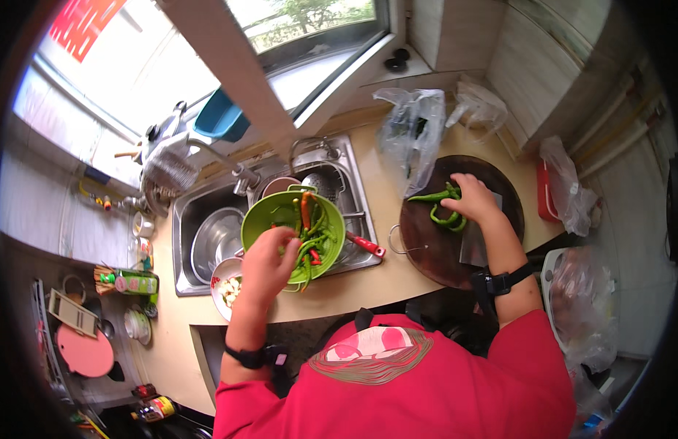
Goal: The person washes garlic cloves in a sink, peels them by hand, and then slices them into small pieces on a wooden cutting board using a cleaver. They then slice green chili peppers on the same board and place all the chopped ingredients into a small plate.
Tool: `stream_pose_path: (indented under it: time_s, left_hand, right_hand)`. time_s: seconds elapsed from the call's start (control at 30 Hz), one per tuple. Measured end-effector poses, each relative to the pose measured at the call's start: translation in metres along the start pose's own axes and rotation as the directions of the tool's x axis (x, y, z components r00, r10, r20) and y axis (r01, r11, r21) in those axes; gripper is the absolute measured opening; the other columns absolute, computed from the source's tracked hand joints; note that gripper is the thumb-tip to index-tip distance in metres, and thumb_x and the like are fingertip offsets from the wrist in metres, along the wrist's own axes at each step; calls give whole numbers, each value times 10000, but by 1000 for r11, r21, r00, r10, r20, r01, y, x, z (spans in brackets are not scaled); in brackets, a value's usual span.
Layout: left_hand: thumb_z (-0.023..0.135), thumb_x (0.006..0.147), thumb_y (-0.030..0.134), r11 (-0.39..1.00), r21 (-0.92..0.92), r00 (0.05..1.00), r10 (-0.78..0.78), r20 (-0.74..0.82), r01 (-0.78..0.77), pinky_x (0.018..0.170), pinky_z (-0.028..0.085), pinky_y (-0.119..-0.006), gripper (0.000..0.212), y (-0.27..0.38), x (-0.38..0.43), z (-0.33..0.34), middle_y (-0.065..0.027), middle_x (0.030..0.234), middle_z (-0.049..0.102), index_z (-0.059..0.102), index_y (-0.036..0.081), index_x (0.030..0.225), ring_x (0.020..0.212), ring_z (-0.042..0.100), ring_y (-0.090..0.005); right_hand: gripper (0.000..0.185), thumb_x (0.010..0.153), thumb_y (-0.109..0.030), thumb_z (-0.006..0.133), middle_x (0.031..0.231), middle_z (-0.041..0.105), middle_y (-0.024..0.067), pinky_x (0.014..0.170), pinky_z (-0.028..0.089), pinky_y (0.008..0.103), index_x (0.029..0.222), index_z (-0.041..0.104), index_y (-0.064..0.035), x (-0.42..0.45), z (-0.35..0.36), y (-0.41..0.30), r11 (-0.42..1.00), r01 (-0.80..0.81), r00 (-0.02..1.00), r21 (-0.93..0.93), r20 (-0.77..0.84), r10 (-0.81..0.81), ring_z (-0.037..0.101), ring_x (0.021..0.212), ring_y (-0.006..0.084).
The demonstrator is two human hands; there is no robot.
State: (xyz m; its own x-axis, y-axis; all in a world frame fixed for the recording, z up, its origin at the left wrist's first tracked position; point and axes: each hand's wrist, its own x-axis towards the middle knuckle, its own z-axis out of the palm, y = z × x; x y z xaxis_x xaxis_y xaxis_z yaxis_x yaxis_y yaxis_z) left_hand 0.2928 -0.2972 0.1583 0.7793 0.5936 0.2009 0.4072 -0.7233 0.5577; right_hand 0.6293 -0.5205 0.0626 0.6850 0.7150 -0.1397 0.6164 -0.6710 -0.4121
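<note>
My left hand (270,263) is over the near left side of a green colander (254,219), its fingers bent among the peppers; whether they grip one is hidden. Long green peppers (317,236) and a few red or orange ones (306,211) lie in the colander, which rests over the sink. On the round dark wooden chopping board (426,263), my right hand (470,200) has thumb and fingers around green peppers (435,196). A curled green pepper (448,222) lies just below them. Under my right forearm is a broad metal blade (473,241), partly covered.
A red-handled utensil (366,244) juts over the edge of the steel sink (179,274). Left of the colander, a bowl (221,271) holds pale pieces resembling garlic. A metal basin (207,247) sits in the left sink. Behind the board stands a clear plastic bag (410,137).
</note>
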Motion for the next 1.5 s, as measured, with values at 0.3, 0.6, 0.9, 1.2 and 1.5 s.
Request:
stream_pose_path:
  time_s: [0.3, 0.6, 0.9, 1.2, 1.5]
  left_hand:
    - [611, 828, 229, 922, -77, 777, 364, 515, -380, 726, 495, -389, 188, 119, 90, 168, -102, 934, 618, 610, 99, 963, 863, 612, -308]
    - [638, 777, 302, 890, 280, 841, 180, 510, -361, 738, 503, -452, 355, 123, 132, 270, -172, 972, 607, 513, 35, 977, 871, 623, -350]
    - [587, 762, 386, 963, 243, 770, -66, 635, -118, 773, 496, -431, 454, 123, 130, 232, -245, 887, 639, 582, -38, 923, 862, 628, -362]
    - [644, 826, 330, 781, -437, 669, 35, 743, 445, 594, 521, -322, 393, 135, 108, 297, -137, 731, 619, 566, -47, 902, 674, 640, -225]
    - [509, 876, 432, 997, -20, 616, 65, 785, -80, 719, 479, -454, 498, 104, 105, 239, -235, 765, 630, 626, -37, 754, 752, 617, -391]
  right_hand:
    - [324, 772, -329, 657, 990, 596, 150, 772, 473, 450, 933, 571, -62, -106, -19, 70, 946, -274, 955, 173, -63, 289, 568, 930, 349]
    - [582, 700, -390, 721, 836, 617, 160, 576, 519, 419, 1027, 420, -13, -160, 18, 56, 943, -330, 943, 30, 46, 329, 643, 718, 336]
    - [356, 655, -160, 646, 867, 571, 151, 711, 470, 388, 936, 496, -3, -169, 13, 71, 601, -357, 863, 715, 5, 506, 567, 786, 338]
    - [264, 754, 2, 586, 697, 535, 31, 462, 421, 252, 996, 484, -27, -196, -20, 61, 542, -124, 775, 831, -260, 575, 509, 511, 89]
    - [336, 752, -115, 676, 772, 585, 113, 634, 462, 331, 1020, 495, -24, -188, -24, 20, 789, -137, 879, 599, -293, 375, 572, 689, 222]
